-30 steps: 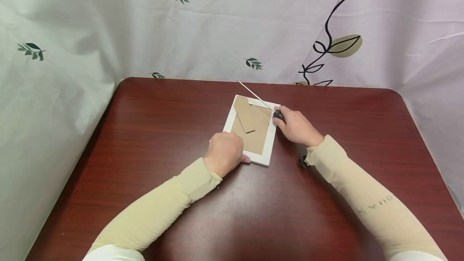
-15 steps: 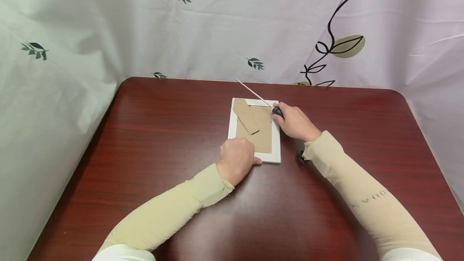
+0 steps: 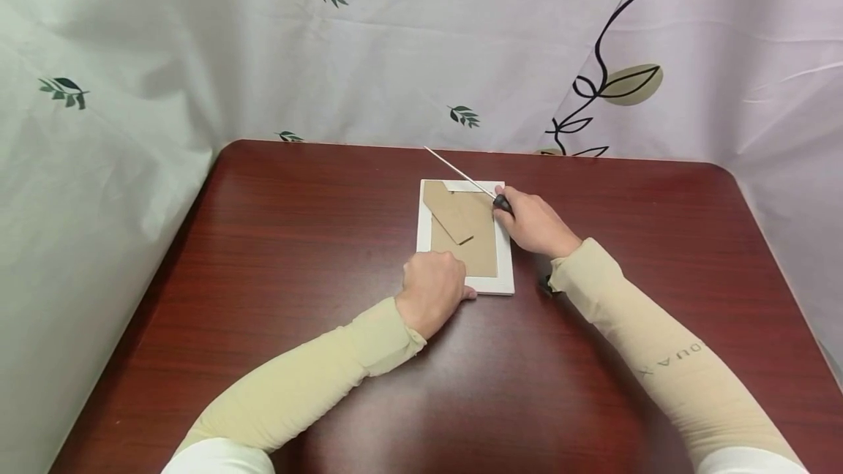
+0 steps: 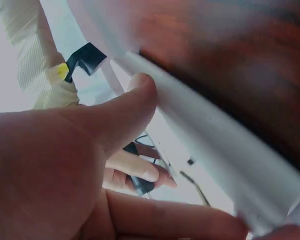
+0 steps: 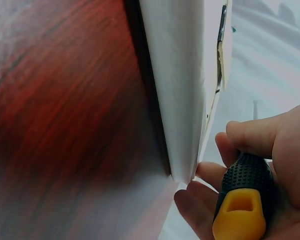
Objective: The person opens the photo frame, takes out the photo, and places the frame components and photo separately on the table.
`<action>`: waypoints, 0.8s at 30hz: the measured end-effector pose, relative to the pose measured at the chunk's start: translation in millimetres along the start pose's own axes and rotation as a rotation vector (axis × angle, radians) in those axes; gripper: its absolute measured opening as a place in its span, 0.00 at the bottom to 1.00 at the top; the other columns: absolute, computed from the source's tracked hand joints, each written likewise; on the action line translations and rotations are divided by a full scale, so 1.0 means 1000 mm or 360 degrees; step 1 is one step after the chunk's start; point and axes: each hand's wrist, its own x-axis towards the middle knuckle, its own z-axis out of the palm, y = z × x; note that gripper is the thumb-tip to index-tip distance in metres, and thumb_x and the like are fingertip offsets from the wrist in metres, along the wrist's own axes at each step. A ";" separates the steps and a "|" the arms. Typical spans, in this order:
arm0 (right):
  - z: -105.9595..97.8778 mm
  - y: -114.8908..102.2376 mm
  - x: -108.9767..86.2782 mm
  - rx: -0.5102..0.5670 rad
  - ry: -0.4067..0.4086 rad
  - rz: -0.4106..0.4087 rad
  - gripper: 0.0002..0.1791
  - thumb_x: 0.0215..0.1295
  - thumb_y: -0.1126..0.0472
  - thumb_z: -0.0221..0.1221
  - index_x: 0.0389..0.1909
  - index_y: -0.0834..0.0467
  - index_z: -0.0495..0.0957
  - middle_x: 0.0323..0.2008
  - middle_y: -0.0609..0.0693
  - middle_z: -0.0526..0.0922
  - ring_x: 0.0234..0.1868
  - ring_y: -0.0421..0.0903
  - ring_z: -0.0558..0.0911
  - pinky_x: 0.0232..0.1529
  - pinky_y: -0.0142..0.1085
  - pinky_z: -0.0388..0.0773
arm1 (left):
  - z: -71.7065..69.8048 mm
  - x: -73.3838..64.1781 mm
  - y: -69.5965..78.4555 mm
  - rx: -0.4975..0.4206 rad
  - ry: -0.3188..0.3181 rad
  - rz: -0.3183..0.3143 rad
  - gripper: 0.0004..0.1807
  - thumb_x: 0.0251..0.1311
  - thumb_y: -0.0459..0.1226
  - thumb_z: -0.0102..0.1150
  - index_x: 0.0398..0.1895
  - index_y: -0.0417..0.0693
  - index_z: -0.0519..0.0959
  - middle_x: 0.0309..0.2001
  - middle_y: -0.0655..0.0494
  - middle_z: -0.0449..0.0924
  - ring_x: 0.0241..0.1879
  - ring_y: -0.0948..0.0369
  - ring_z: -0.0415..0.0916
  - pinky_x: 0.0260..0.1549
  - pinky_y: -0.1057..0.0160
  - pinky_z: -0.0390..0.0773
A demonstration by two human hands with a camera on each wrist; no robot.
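A white picture frame [image 3: 504, 269] lies on the table with its brown backing board [image 3: 481, 258] facing up. On that board is a brown stand flap [image 3: 446, 209], slanting from the upper left corner. My left hand [image 3: 432, 290] grips the frame's near left corner, its thumb [image 4: 142, 87] along the outer edge. My right hand [image 3: 538, 224] holds a screwdriver [image 5: 240, 215] by its black and yellow handle, with fingertips by the frame's far right corner. The thin metal shaft [image 3: 461, 172] points up and left across the frame's far edge.
The dark red wooden table [image 3: 296, 240] spreads around the frame. Behind it hangs a white curtain [image 3: 395, 42] with leaf prints. A small black object [image 3: 548, 285] shows at the right sleeve's cuff.
The picture frame has turned on the table, from slanted to nearly straight. My left hand has shifted right with its near edge. The screwdriver stays in my right hand, its tip slightly further left.
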 end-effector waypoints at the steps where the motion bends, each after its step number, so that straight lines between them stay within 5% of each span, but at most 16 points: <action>1: -0.001 0.001 -0.001 0.0012 0.0004 -0.0002 0.13 0.75 0.58 0.53 0.53 0.63 0.73 0.38 0.61 0.80 0.37 0.56 0.78 0.41 0.50 0.74 | -0.001 0.001 -0.003 -0.0032 -0.0021 0.0016 0.30 0.36 0.74 0.65 0.09 0.59 0.79 0.10 0.64 0.72 0.13 0.65 0.74 0.08 0.64 0.70; 7: -0.004 0.003 -0.011 0.0071 0.0038 0.0009 0.16 0.76 0.58 0.54 0.58 0.63 0.73 0.38 0.59 0.79 0.37 0.56 0.76 0.41 0.47 0.71 | -0.010 0.007 -0.029 -0.0267 -0.0203 0.0092 0.32 0.44 0.72 0.65 0.13 0.54 0.80 0.16 0.58 0.77 0.18 0.57 0.79 0.14 0.58 0.75; 12: -0.007 -0.003 -0.028 0.0130 0.0095 0.0048 0.19 0.76 0.59 0.53 0.61 0.65 0.72 0.42 0.61 0.81 0.41 0.56 0.77 0.45 0.50 0.73 | -0.014 0.019 -0.053 -0.0403 -0.0290 0.0049 0.34 0.46 0.72 0.64 0.12 0.52 0.78 0.16 0.55 0.77 0.19 0.54 0.79 0.15 0.55 0.76; 15: -0.007 -0.008 -0.039 0.0176 0.0119 0.0069 0.16 0.76 0.59 0.52 0.57 0.66 0.74 0.43 0.62 0.81 0.42 0.56 0.78 0.47 0.51 0.74 | -0.012 0.027 -0.069 -0.0471 -0.0344 0.0029 0.39 0.44 0.72 0.65 0.30 0.44 0.84 0.24 0.51 0.81 0.25 0.52 0.82 0.20 0.52 0.80; 17: -0.006 -0.012 -0.047 0.0223 0.0114 0.0088 0.15 0.76 0.59 0.53 0.54 0.65 0.75 0.42 0.61 0.81 0.42 0.55 0.78 0.46 0.49 0.74 | -0.010 0.033 -0.080 -0.0529 -0.0402 0.0048 0.50 0.44 0.72 0.67 0.53 0.36 0.81 0.43 0.43 0.84 0.38 0.48 0.84 0.30 0.50 0.83; 20: -0.005 -0.017 -0.059 0.0358 0.0059 0.0137 0.15 0.76 0.59 0.53 0.54 0.66 0.75 0.40 0.60 0.82 0.38 0.51 0.82 0.42 0.44 0.76 | -0.002 0.041 -0.093 -0.0652 -0.0494 0.0119 0.69 0.42 0.71 0.69 0.76 0.32 0.57 0.72 0.34 0.61 0.63 0.43 0.72 0.54 0.47 0.79; 22: -0.005 -0.022 -0.067 0.0479 -0.0002 0.0175 0.16 0.77 0.59 0.52 0.54 0.67 0.75 0.37 0.59 0.82 0.34 0.48 0.85 0.38 0.41 0.79 | 0.003 0.044 -0.099 -0.0745 -0.0574 0.0162 0.74 0.40 0.71 0.71 0.79 0.35 0.46 0.79 0.33 0.40 0.73 0.41 0.57 0.66 0.46 0.67; 24: -0.004 -0.026 -0.074 0.0597 -0.0063 0.0212 0.16 0.77 0.58 0.52 0.51 0.67 0.75 0.31 0.58 0.81 0.27 0.48 0.85 0.33 0.39 0.82 | 0.009 0.047 -0.104 -0.0808 -0.0633 0.0202 0.79 0.37 0.71 0.73 0.80 0.36 0.40 0.79 0.31 0.31 0.77 0.39 0.46 0.73 0.46 0.56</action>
